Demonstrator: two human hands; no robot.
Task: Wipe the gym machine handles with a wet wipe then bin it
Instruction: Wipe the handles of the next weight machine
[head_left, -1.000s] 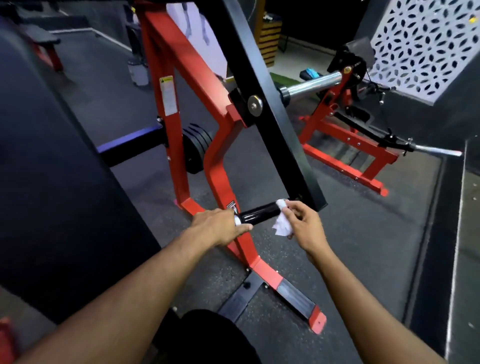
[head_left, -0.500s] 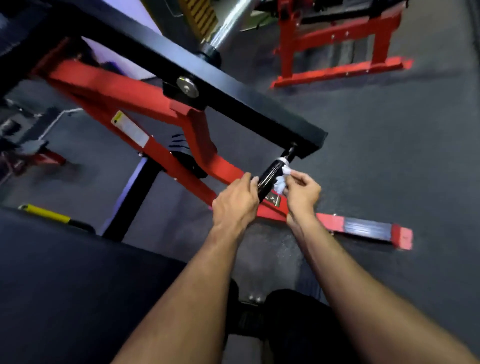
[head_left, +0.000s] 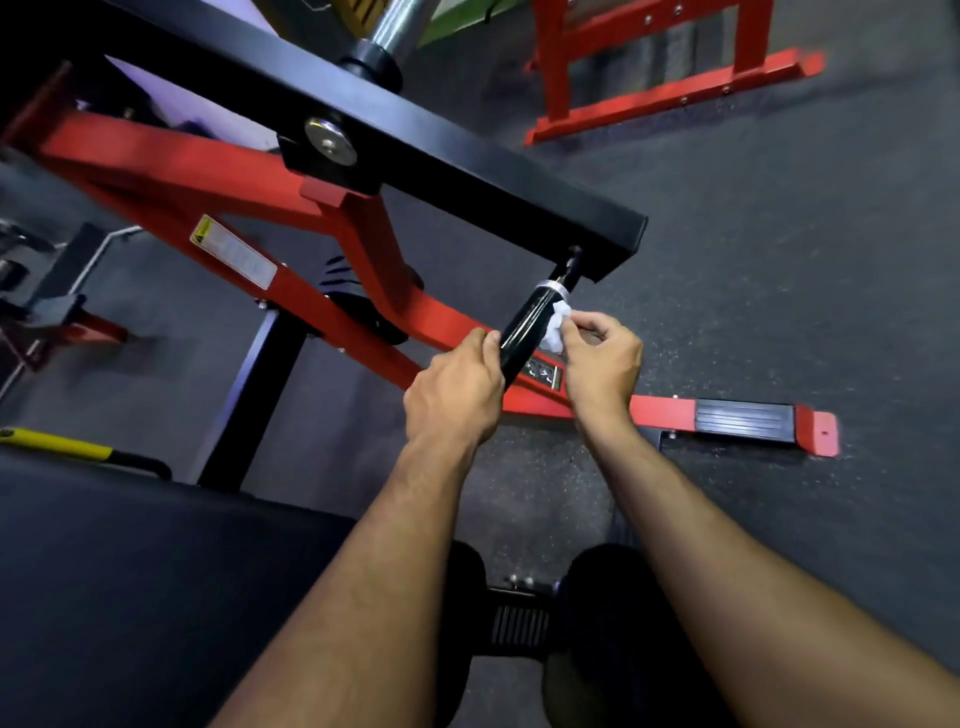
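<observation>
left hand (head_left: 453, 400) curled gripping, right hand (head_left: 602, 358) fingers (head_left: 582, 326) pinching

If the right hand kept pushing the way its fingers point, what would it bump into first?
Probably the black handle: the right hand pinches the wipe right against it, fingers pointing that way.

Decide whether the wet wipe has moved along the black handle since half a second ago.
No. The wipe sits as before against the handle, just below its silver ring; only the camera has shifted.
</observation>
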